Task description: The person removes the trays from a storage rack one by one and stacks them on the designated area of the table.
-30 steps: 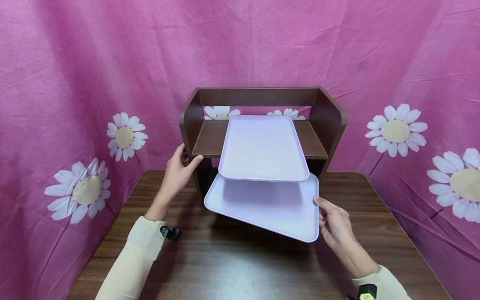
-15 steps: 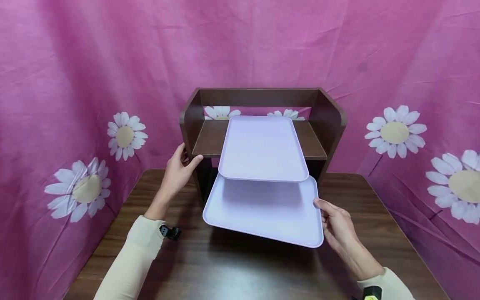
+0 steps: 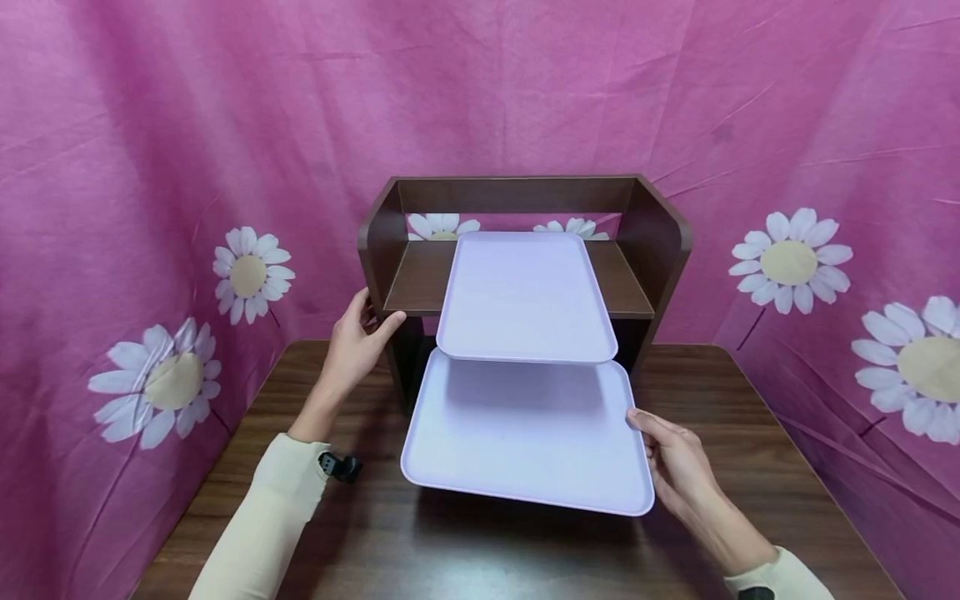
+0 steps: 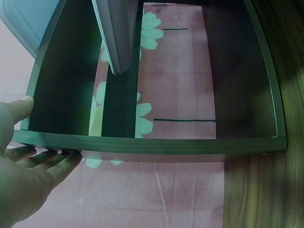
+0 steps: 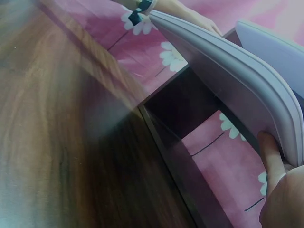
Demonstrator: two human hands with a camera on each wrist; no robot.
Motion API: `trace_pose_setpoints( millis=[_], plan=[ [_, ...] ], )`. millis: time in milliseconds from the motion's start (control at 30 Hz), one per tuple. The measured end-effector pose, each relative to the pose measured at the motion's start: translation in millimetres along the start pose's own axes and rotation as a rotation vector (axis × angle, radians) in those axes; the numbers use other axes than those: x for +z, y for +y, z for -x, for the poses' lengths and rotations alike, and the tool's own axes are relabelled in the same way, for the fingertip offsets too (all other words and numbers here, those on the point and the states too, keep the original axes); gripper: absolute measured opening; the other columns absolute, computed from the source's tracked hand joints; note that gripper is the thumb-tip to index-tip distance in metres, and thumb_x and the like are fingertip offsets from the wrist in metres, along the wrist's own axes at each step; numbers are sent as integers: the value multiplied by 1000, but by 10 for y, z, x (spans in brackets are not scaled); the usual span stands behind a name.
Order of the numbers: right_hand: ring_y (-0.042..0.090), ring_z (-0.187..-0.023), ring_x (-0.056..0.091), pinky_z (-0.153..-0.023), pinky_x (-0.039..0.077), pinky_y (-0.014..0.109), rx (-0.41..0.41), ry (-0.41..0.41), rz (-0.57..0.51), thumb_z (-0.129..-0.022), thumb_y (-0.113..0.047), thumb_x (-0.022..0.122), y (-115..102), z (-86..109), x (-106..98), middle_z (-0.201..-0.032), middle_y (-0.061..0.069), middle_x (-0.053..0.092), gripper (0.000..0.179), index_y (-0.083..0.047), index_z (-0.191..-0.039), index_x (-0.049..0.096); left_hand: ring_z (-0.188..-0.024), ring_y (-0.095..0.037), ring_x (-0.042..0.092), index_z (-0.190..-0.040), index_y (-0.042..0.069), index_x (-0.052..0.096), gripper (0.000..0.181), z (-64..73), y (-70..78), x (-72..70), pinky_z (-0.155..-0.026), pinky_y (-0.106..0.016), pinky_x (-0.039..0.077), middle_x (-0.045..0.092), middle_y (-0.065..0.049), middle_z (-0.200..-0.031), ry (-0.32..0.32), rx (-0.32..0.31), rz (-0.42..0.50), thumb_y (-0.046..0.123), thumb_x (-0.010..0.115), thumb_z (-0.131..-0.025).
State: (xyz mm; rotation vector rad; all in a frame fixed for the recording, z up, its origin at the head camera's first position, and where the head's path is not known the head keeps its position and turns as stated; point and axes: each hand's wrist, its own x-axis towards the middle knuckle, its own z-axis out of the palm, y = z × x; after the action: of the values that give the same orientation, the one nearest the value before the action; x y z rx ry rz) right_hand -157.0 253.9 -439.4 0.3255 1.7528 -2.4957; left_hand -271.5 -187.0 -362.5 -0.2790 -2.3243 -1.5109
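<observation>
A pale lilac tray [image 3: 525,450] juts forward from under the middle board of a dark brown two-level shelf [image 3: 517,193]. My right hand [image 3: 681,462] pinches its right edge, thumb on top. The right wrist view shows the fingers [image 5: 270,147] against the underside of this tray [image 5: 228,80], whose rim has layered lines. On the board above lies another lilac tray [image 3: 528,292], overhanging the front. My left hand [image 3: 352,346] grips the shelf's left side panel, thumb on the front edge; in the left wrist view the fingers [image 4: 66,164] lie along the panel's outer face.
The shelf stands at the back of a brown wood-grain table [image 3: 360,533]. A pink curtain [image 3: 480,92] with white daisies hangs behind and on both sides. The lower compartment has an open back, through which the curtain shows.
The lower tray has come forward toward me in my right hand and turned, its front edge now nearly level. The left hand, shelf and upper tray have stayed in place.
</observation>
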Motion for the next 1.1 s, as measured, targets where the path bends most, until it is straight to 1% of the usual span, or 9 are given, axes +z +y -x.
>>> trace_pose_setpoints(
  millis=[233, 533, 767, 1000, 1100],
  plan=[
    [0, -57, 42, -49, 30, 16, 23, -13, 28, -108, -14, 62, 88, 44, -28, -65, -13, 51, 31, -22, -84, 80, -139, -39, 60, -155, 6, 48, 62, 2, 10, -9, -118, -52, 50, 60, -22, -148, -4, -5, -1, 24, 75, -102],
    [1, -56, 41, -49, 31, 15, 36, -30, 51, -107, -14, 62, 176, 74, -40, -64, -13, 50, 30, -21, -84, 80, -139, -38, 60, -156, 6, 48, 63, 1, 34, -20, -118, -52, 50, 60, -22, -149, -4, -9, 6, 24, 76, -102],
    [0, -58, 44, -49, 32, 13, 57, -57, 60, -108, -15, 62, 306, 113, -85, -67, -12, 56, 27, -19, -91, 82, -137, -38, 61, -156, 7, 48, 64, 18, 34, -17, -117, -52, 51, 61, -22, -147, -6, -11, -1, 24, 76, -101],
    [0, -58, 42, -47, 35, 13, 82, -27, 80, -106, -13, 62, 456, 119, -107, -66, -12, 55, 26, -20, -89, 81, -138, -38, 61, -156, 7, 48, 64, 9, 30, -21, -117, -53, 51, 61, -22, -148, -11, -10, -7, 24, 76, -101],
    [1, -58, 42, -47, 34, 13, 95, -26, 73, -106, -13, 62, 520, 128, -128, -66, -12, 57, 25, -19, -91, 81, -138, -38, 60, -156, 7, 47, 64, 3, 25, -20, -117, -53, 51, 60, -22, -148, -13, -7, -12, 25, 76, -102]
  ],
)
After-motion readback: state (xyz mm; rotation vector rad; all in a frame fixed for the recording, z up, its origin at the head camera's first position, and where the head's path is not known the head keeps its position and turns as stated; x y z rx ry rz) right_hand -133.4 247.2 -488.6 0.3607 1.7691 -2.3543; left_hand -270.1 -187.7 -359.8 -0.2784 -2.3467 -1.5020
